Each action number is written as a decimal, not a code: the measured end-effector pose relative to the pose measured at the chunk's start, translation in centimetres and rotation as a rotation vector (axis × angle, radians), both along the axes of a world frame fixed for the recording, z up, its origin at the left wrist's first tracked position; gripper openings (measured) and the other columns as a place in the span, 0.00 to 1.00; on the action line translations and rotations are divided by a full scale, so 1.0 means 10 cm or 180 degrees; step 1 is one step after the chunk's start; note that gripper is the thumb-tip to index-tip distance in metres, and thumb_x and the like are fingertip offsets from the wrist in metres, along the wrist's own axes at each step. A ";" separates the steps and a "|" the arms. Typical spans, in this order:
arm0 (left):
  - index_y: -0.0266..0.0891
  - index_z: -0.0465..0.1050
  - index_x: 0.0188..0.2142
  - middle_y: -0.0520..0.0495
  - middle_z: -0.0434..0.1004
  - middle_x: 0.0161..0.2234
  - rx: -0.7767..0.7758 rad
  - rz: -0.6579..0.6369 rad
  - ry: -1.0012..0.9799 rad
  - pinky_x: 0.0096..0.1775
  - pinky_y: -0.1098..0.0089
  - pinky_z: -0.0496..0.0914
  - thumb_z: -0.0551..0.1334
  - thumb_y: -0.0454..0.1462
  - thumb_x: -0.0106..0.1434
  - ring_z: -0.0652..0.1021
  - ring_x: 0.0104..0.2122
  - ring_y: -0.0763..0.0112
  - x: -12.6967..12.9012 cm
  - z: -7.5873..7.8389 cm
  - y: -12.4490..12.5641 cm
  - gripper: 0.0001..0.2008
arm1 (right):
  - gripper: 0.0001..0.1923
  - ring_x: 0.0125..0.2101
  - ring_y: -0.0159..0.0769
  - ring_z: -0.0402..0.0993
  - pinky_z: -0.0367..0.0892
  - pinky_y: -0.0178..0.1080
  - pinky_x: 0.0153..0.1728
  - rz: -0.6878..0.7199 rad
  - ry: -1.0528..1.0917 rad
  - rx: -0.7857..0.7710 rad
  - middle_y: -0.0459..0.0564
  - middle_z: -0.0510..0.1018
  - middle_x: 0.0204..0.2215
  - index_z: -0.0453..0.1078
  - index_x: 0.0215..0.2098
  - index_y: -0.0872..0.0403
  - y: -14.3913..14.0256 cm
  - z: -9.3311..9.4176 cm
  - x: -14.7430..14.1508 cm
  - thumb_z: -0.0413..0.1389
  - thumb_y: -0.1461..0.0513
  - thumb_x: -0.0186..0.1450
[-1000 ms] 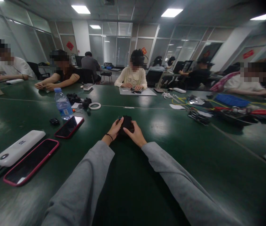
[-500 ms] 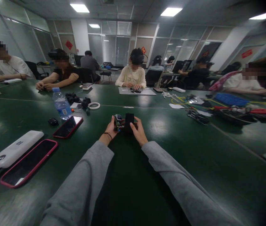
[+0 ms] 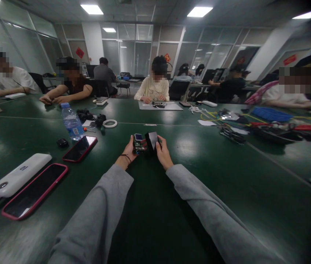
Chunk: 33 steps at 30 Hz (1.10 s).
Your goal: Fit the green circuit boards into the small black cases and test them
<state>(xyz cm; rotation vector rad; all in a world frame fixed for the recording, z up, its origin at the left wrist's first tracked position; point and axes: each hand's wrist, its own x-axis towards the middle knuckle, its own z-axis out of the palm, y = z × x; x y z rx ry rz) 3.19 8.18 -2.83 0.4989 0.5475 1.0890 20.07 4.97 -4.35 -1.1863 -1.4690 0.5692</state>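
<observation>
My left hand (image 3: pixel 128 151) is closed on the left edge of a small circuit board (image 3: pixel 139 148), which has a little dark screen at its top and green and metallic parts below. In my right hand (image 3: pixel 164 153) I grip a flat black rectangular case (image 3: pixel 151 142), thumb on its near face, fingers behind. The case is tilted, and light shines off its face. Something reddish, perhaps wires, shows between board and case; whether it joins them I cannot tell. Both things are held up over the green table (image 3: pixel 155 205).
To my left lie a white power bank (image 3: pixel 20 174) with a cable, two red-edged phones (image 3: pixel 36 190) (image 3: pixel 80 148), a small black case (image 3: pixel 62 142) and a water bottle (image 3: pixel 72 121). Beyond is a tape roll (image 3: pixel 109 124). Cables and a blue tray (image 3: pixel 272 114) lie right. Several people sit around.
The black case has turned in my right hand, so its face now catches the light. The circuit board in my left hand has tipped, showing its screen and parts more plainly.
</observation>
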 end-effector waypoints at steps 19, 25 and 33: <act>0.35 0.66 0.46 0.34 0.73 0.47 0.0017 -0.0105 -0.0094 0.40 0.60 0.72 0.48 0.52 0.63 0.76 0.43 0.59 -0.01 0.02 -0.03 0.25 | 0.29 0.50 0.39 0.64 0.58 0.45 0.54 -0.0223 -0.0086 -0.0246 0.54 0.69 0.49 0.65 0.53 0.53 0.04 -0.02 0.02 0.47 0.44 0.62; 0.34 0.67 0.46 0.34 0.74 0.46 0.0057 -0.0149 -0.0079 0.40 0.60 0.72 0.48 0.53 0.63 0.76 0.43 0.59 -0.01 0.00 -0.01 0.26 | 0.34 0.51 0.41 0.65 0.59 0.46 0.53 -0.0167 -0.0259 -0.0241 0.54 0.68 0.51 0.61 0.55 0.54 -0.03 0.04 -0.02 0.56 0.45 0.56; 0.34 0.66 0.47 0.35 0.73 0.47 0.0111 -0.0215 -0.0111 0.40 0.61 0.72 0.48 0.53 0.63 0.76 0.44 0.59 -0.03 -0.01 0.00 0.27 | 0.36 0.51 0.42 0.64 0.60 0.47 0.53 -0.0250 -0.0506 -0.0022 0.56 0.67 0.51 0.59 0.56 0.55 0.02 -0.03 -0.01 0.59 0.49 0.53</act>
